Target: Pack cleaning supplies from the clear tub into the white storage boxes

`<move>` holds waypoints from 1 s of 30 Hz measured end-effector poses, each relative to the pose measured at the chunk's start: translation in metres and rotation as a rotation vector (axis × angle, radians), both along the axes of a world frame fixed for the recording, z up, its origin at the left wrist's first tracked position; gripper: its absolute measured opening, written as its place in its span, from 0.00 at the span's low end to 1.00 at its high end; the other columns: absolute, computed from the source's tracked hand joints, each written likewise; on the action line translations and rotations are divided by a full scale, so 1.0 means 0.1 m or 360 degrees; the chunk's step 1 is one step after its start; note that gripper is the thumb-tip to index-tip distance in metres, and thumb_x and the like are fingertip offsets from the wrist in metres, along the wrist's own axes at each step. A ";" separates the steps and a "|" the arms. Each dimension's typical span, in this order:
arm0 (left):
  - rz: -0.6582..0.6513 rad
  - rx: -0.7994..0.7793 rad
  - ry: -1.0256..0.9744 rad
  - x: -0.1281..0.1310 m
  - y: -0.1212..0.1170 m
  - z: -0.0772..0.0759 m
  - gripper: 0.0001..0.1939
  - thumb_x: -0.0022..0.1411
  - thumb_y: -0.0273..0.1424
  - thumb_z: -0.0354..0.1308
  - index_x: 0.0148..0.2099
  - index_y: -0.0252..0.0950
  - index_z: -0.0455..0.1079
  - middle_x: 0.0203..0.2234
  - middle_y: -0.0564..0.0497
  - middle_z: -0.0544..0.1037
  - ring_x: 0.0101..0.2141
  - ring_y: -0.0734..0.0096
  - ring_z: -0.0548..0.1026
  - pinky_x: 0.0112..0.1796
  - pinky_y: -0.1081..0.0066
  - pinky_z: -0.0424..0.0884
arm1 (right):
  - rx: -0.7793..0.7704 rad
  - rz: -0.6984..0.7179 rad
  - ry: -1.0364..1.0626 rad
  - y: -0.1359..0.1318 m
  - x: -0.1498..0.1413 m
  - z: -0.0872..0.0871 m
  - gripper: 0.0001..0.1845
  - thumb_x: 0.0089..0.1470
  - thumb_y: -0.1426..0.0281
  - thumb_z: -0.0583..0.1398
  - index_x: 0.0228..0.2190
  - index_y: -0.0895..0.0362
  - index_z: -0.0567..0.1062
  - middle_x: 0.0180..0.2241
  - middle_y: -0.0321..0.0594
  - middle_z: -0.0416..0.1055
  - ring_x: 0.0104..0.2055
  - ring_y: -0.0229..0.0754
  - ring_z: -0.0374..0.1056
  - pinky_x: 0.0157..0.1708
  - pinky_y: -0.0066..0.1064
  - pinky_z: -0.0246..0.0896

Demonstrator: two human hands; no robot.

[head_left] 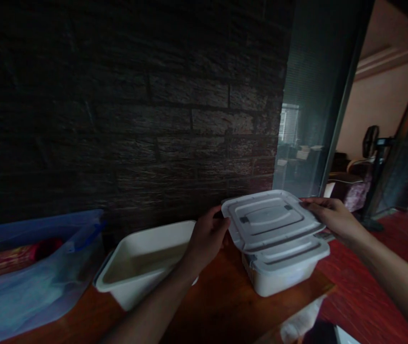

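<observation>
A pale plastic lid [270, 217] with two dark patches is held level between both hands. My left hand [209, 230] has its fingers closed on the lid's left edge, and my right hand [327, 214] grips the right edge. Just below the lid, a white storage box [284, 274] stands on the table with a lid of its own on top; whether the held lid touches it I cannot tell. To the left, a white rectangular tub [146, 243] stands uncovered, partly hidden behind my left forearm.
A clear blue plastic bin [78, 282] with a red patterned item [14, 258] inside stands at the far left of the wooden table [221, 306]. A dark brick wall [175, 119] rises behind. Beyond the doorway on the right stands a fan [370, 141].
</observation>
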State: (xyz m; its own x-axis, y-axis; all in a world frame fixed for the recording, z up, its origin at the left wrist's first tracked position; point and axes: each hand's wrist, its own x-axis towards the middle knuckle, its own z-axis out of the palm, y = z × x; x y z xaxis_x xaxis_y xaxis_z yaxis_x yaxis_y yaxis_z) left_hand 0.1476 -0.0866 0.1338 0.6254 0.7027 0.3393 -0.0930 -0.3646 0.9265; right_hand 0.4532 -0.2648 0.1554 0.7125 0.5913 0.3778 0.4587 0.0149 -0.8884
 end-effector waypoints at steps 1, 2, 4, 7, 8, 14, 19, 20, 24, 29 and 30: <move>-0.0014 0.0013 0.0049 0.09 -0.01 -0.04 0.29 0.65 0.43 0.59 0.63 0.32 0.65 0.20 0.57 0.73 0.18 0.72 0.70 0.20 0.74 0.64 | -0.0055 0.0001 0.0042 -0.04 0.07 -0.03 0.19 0.46 0.59 0.68 0.37 0.59 0.85 0.24 0.43 0.80 0.17 0.41 0.66 0.14 0.30 0.56; -0.0019 0.0021 0.0093 0.16 -0.02 -0.09 0.28 0.65 0.43 0.58 0.62 0.32 0.65 0.20 0.57 0.73 0.18 0.72 0.70 0.20 0.74 0.64 | -0.0126 0.0033 0.0104 -0.08 0.14 -0.07 0.20 0.45 0.58 0.68 0.37 0.59 0.85 0.23 0.41 0.78 0.15 0.40 0.63 0.13 0.30 0.54; -0.0002 0.0045 0.0155 0.29 -0.02 -0.17 0.26 0.65 0.41 0.58 0.60 0.32 0.67 0.20 0.57 0.73 0.17 0.71 0.70 0.19 0.73 0.63 | -0.0265 0.0096 0.0144 -0.13 0.25 -0.14 0.22 0.45 0.56 0.68 0.39 0.58 0.85 0.19 0.38 0.75 0.14 0.39 0.59 0.12 0.30 0.50; 0.0049 0.0129 0.0205 0.40 0.00 -0.27 0.21 0.64 0.36 0.58 0.56 0.33 0.68 0.24 0.54 0.76 0.20 0.70 0.73 0.23 0.71 0.65 | -0.0391 0.0114 -0.0080 -0.15 0.38 -0.24 0.20 0.47 0.55 0.65 0.35 0.57 0.84 0.20 0.38 0.75 0.16 0.40 0.62 0.15 0.31 0.55; 0.0072 0.0167 0.0216 0.42 0.01 -0.30 0.20 0.63 0.34 0.59 0.56 0.34 0.68 0.26 0.53 0.78 0.23 0.69 0.75 0.26 0.71 0.66 | -0.0410 0.0106 -0.0162 -0.14 0.42 -0.27 0.19 0.48 0.55 0.64 0.33 0.57 0.84 0.22 0.39 0.77 0.19 0.41 0.65 0.17 0.31 0.58; 0.0133 0.0343 0.0305 0.44 -0.02 -0.37 0.21 0.62 0.28 0.58 0.57 0.37 0.65 0.32 0.51 0.80 0.33 0.63 0.79 0.34 0.67 0.66 | -0.0573 0.0065 -0.0423 -0.09 0.58 -0.40 0.12 0.46 0.62 0.65 0.29 0.55 0.85 0.24 0.37 0.79 0.27 0.43 0.73 0.26 0.29 0.61; 0.0098 0.0443 0.0378 0.45 -0.07 -0.40 0.21 0.64 0.28 0.55 0.60 0.39 0.63 0.24 0.56 0.76 0.27 0.65 0.75 0.31 0.68 0.62 | -0.0644 0.0050 -0.0506 -0.09 0.63 -0.44 0.13 0.47 0.63 0.64 0.30 0.55 0.86 0.23 0.37 0.79 0.24 0.43 0.71 0.24 0.29 0.59; 0.0090 0.0467 0.0396 0.45 -0.07 -0.40 0.22 0.65 0.28 0.54 0.60 0.39 0.63 0.24 0.57 0.76 0.26 0.65 0.74 0.31 0.68 0.61 | -0.0651 0.0053 -0.0514 -0.09 0.64 -0.45 0.12 0.47 0.63 0.64 0.30 0.54 0.86 0.22 0.36 0.78 0.24 0.43 0.71 0.24 0.29 0.59; 0.0068 0.0490 0.0476 0.45 -0.10 -0.38 0.21 0.66 0.28 0.53 0.61 0.39 0.62 0.24 0.57 0.76 0.26 0.65 0.74 0.31 0.69 0.61 | -0.0662 0.0079 -0.0523 -0.10 0.64 -0.46 0.10 0.47 0.63 0.64 0.29 0.52 0.86 0.19 0.35 0.76 0.23 0.43 0.71 0.25 0.30 0.61; 0.0055 0.0475 0.0500 0.45 -0.11 -0.36 0.20 0.65 0.28 0.53 0.59 0.40 0.63 0.27 0.55 0.78 0.28 0.65 0.76 0.32 0.69 0.63 | -0.0677 0.0125 -0.0497 -0.12 0.63 -0.49 0.12 0.49 0.62 0.63 0.29 0.53 0.86 0.22 0.36 0.78 0.26 0.46 0.73 0.28 0.32 0.65; 0.0055 0.0475 0.0501 0.45 -0.11 -0.37 0.21 0.64 0.27 0.53 0.59 0.40 0.63 0.26 0.55 0.78 0.28 0.65 0.76 0.32 0.69 0.62 | -0.0674 0.0135 -0.0485 -0.12 0.63 -0.49 0.12 0.49 0.61 0.63 0.29 0.53 0.86 0.22 0.36 0.78 0.27 0.47 0.73 0.28 0.33 0.66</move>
State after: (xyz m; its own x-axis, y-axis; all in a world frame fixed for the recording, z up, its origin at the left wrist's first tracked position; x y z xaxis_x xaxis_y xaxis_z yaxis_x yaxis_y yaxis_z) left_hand 0.1923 -0.0973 0.0972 0.7085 0.6251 0.3274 0.1944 -0.6189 0.7610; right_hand 0.5162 -0.2766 0.1062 0.5506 0.7879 0.2759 0.7099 -0.2681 -0.6513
